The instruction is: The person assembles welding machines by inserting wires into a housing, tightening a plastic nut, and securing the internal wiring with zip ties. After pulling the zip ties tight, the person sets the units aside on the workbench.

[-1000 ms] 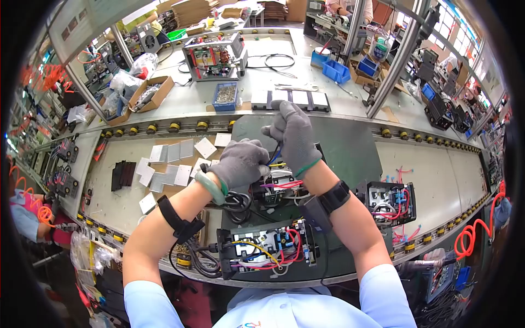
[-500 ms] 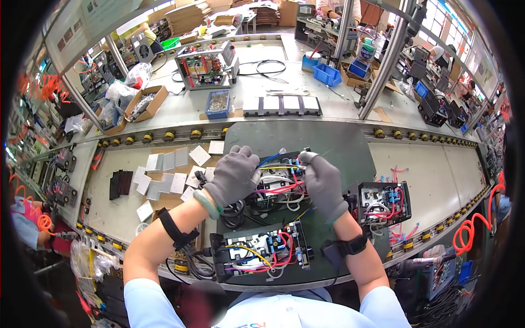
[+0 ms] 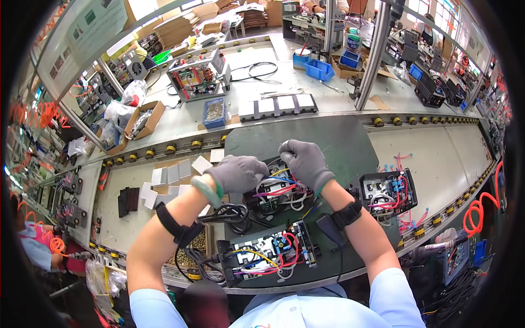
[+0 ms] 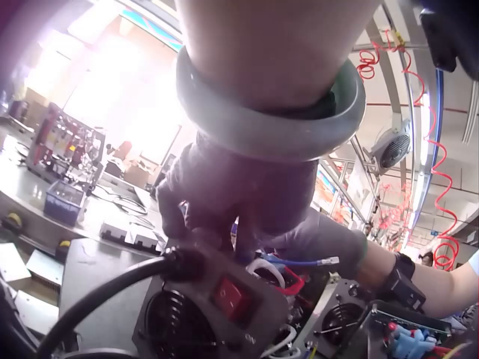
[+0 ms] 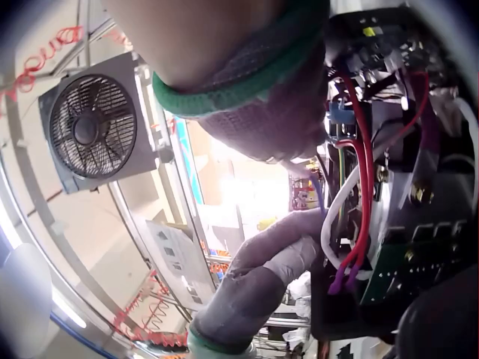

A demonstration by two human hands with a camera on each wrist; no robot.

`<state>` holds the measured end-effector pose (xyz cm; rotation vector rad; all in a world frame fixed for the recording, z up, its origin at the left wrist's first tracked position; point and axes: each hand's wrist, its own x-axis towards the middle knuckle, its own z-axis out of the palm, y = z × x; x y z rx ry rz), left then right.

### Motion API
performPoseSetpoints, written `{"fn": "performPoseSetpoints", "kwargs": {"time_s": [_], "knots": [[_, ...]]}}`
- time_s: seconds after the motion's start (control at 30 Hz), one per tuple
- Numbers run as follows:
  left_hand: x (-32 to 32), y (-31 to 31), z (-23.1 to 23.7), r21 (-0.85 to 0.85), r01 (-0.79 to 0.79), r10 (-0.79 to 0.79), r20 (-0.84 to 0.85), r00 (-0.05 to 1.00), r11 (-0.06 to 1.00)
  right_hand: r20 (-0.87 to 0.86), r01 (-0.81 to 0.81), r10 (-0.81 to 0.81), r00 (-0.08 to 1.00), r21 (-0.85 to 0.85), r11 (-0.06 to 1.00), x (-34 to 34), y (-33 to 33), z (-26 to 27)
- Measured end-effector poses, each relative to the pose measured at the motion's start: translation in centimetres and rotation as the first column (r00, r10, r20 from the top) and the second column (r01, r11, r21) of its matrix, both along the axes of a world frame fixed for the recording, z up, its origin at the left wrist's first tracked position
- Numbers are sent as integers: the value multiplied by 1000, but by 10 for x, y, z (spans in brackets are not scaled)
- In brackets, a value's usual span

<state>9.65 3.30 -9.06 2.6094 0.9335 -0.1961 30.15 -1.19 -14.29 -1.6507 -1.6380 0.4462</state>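
Observation:
The open electrical unit (image 3: 273,198), full of coloured wires, lies between both gloved hands on the dark green mat (image 3: 344,139). At its left end, the left hand (image 3: 238,174) curls its fingers round a blue wire (image 3: 281,179). In the left wrist view, that hand (image 4: 243,187) is above the panel with a red switch (image 4: 232,298), and the blue wire's (image 4: 299,262) terminal end extends rightward. The right hand (image 3: 307,164) is bent over the unit's far right side; what its fingertips touch is hidden. In the right wrist view, red and white wires (image 5: 364,172) pass beside the right hand (image 5: 262,112).
A second wired unit (image 3: 268,254) lies nearer the body, a third (image 3: 387,192) to the right. Black cables (image 3: 229,218) coil at left beside metal plates (image 3: 178,172). Beyond the roller rail (image 3: 197,144) stand a blue parts bin (image 3: 214,113) and white-topped blocks (image 3: 279,105).
The right hand has come down from its raised position, moved right, then back left and farther from the body. The left hand stays at the unit's left end. The head view has shifted slightly.

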Motion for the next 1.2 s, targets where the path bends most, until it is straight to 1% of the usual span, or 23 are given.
{"fn": "performPoseSetpoints", "kwargs": {"time_s": [0.03, 0.1, 0.17, 0.23, 0.3, 0.43, 0.5, 0.53, 0.6, 0.63, 0.67, 0.7, 0.73, 0.77, 0.83, 0.87, 0.9, 1.0, 1.03, 1.1, 1.13, 1.17, 1.2], "knots": [[8, 9, 7, -2, 5, -5, -2, 1000, 1000, -2, 5, -5, 1000, -2, 1000, 2, 0, 0], [28, 20, 19, -261, -164, 107, -220, 970, 951, -152, -76, 69, 986, -38, 996, 7, 0, 2], [41, 11, 22, -195, -179, 138, -208, 968, 964, -154, -81, 67, 986, -86, 993, 9, -2, 10], [48, 6, 21, -71, -101, 73, -319, 945, 992, -164, -92, 68, 984, -139, 986, 11, -5, 9], [40, 5, 24, -136, -140, 100, -266, 959, 981, -465, -221, 163, 870, -72, 973, 15, -4, 10], [5, 1, -3, -120, -105, 102, -29, 994, 987, -585, -269, 78, 808, -247, 931, 21, -13, 23], [-22, -5, -16, -176, -172, 235, 452, 861, 969, -592, -319, 199, 781, -104, 942, 22, -14, 18], [-31, -6, -29, -176, -167, 230, 445, 866, 970, -599, -314, 193, 777, -103, 944, 23, -12, 12], [-46, -6, -57, -273, -381, 449, 725, 522, 884, -385, -311, 293, 875, 15, 950, 23, -8, -4], [-47, -6, -61, -276, -382, 454, 716, 530, 882, -396, -310, 289, 872, 11, 951, 16, -15, 9], [-45, -6, -64, -538, -401, 669, 630, 393, 742, -139, -327, 311, 940, -109, 939, 10, -25, 26], [-40, -5, -64, -755, -372, 842, 479, 249, 540, 131, -311, 346, 929, -228, 923, 5, -31, 41], [-34, -5, -56, -849, -277, 892, 408, 196, 449, 290, -306, 371, 882, -247, 920, 2, -35, 44], [-36, -1, -57, -853, -274, 895, 406, 188, 444, 295, -310, 378, 878, -253, 917, -3, -40, 40], [-38, 3, -51, -845, -239, 858, 392, 331, 478, 652, -253, 333, 681, -217, 943, -15, -51, 32], [-38, 1, -48, -856, -258, 870, 351, 346, 448, 701, -271, 347, 623, -222, 937, -13, -46, 20], [-35, -3, -43, -856, -256, 871, 354, 341, 448, 704, -275, 348, 619, -221, 936, -13, -44, 21], [-29, -22, -26, -448, -584, 719, 575, 391, 677, 662, -344, 460, 592, -310, 887, -8, -30, 26], [-33, -26, -28, -448, -587, 721, 573, 390, 674, 660, -347, 463, 592, -311, 885, -5, -25, 33], [-38, -35, -30, -93, -374, 324, 710, 626, 923, 483, -394, 600, 637, -465, 793, 0, -16, 53], [-37, -38, -27, -31, -316, 266, 624, 735, 948, 414, -398, 573, 708, -436, 807, 2, -14, 53], [-30, -39, -27, -32, -318, 268, 625, 733, 947, 414, -399, 574, 706, -437, 806, 5, -10, 46], [-21, -38, -27, 242, -269, 98, 547, 832, 932, 355, -407, 540, 763, -385, 828, 7, -4, 33]]}}
